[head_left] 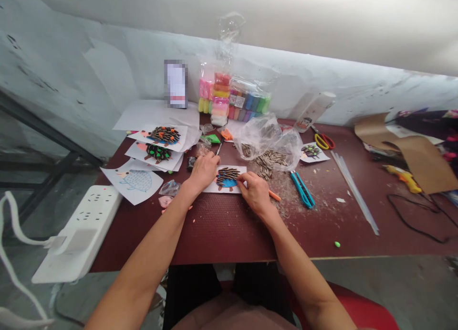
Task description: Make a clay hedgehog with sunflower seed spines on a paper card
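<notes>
In the head view, a white hedgehog picture card (229,190) lies on the table before me. Its back is blue clay (226,182), with several dark striped seed-like spines standing in the upper part. My left hand (204,171) rests at the card's left edge, fingers bent and pressed down on it. At the card's right edge, my right hand (255,192) has thumb and fingers pinched together beside the blue clay; anything between them is too small to see. Behind the card, striped seeds (272,157) spill from a clear plastic bag (269,135). An orange stick (274,195) lies beside my right hand.
Finished-looking hedgehog cards (163,135) and a drawn hedgehog sheet (134,181) lie left, near a white power strip (80,234). Packs of coloured clay (234,98) stand behind. A blue cutter (302,190), scissors (324,141), clear sticks (354,191) and a yellow glue gun (408,178) lie right.
</notes>
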`<state>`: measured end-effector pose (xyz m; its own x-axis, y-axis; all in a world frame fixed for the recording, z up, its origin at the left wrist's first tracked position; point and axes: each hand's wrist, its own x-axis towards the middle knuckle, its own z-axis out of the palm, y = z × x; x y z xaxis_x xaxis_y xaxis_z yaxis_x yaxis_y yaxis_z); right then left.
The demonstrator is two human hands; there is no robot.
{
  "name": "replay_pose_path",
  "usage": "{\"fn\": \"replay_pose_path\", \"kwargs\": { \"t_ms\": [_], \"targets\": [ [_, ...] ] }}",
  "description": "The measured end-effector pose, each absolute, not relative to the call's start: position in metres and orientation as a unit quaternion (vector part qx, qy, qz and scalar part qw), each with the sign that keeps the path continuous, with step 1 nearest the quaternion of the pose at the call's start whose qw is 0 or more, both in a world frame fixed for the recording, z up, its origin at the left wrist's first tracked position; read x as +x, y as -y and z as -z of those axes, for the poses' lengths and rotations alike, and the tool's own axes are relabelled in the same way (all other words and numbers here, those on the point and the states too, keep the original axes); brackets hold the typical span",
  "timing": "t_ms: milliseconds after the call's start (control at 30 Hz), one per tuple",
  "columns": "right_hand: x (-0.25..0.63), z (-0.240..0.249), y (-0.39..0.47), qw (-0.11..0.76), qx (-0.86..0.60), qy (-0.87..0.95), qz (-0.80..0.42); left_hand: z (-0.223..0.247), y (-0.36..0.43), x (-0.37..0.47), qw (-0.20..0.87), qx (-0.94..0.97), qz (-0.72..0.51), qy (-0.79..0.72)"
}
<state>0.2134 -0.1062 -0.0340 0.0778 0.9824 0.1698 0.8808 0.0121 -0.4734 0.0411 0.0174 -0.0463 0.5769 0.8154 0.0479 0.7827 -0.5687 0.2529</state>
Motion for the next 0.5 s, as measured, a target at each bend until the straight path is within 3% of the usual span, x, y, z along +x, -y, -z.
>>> {"fn": "replay_pose_path", "kwargs": {
  "t_ms": [500],
  "targets": [
    [0.2097,0.0327,0.1021,0.191,-0.708,0.674,-0.09,0.0476,-0.0174,0.0409,0.098,0.884,-0.082,-0.449]
  ]
}}
